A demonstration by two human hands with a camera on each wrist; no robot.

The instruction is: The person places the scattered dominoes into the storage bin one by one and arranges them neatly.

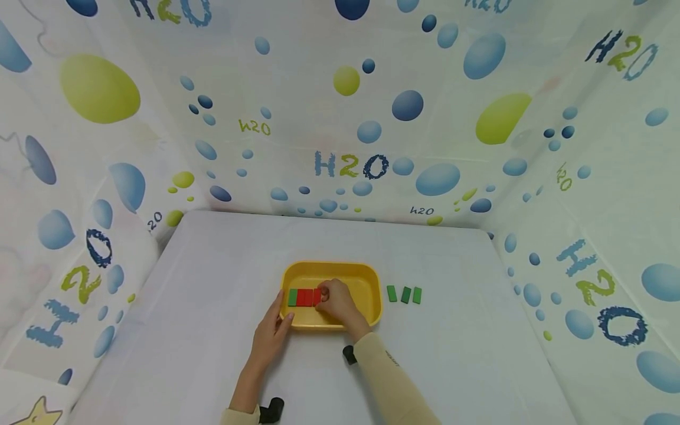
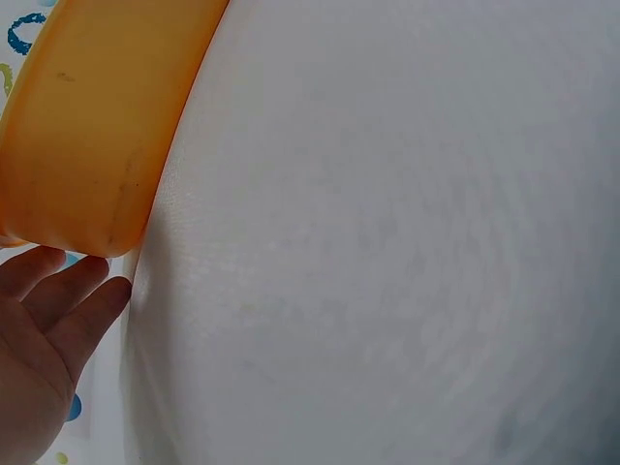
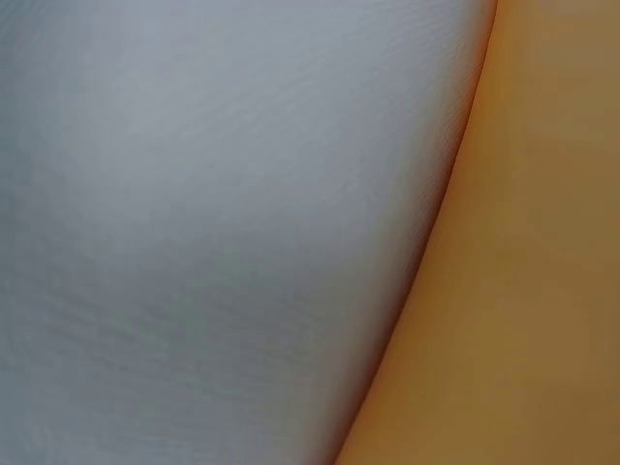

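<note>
A yellow tray (image 1: 332, 326) lies on the table in the head view. My left hand (image 1: 271, 337) rests against its left end, and in the left wrist view the fingers (image 2: 77, 291) reach the tray's outer wall fairly straight. Inside the tray, a green block (image 1: 293, 297) and red blocks (image 1: 304, 297) stand side by side in a row. At the right end of that row my right hand (image 1: 338, 302) pinches another red block (image 1: 317, 296), partly hidden by the fingers. The right wrist view shows only the tray wall (image 3: 523, 291) and white cloth, no hand.
Three green blocks (image 1: 406, 294) lie spaced apart on the table just right of the tray. White cloth covers the table (image 1: 457, 354). A curtain (image 1: 340, 118) with blue and green spots hangs behind and on both sides.
</note>
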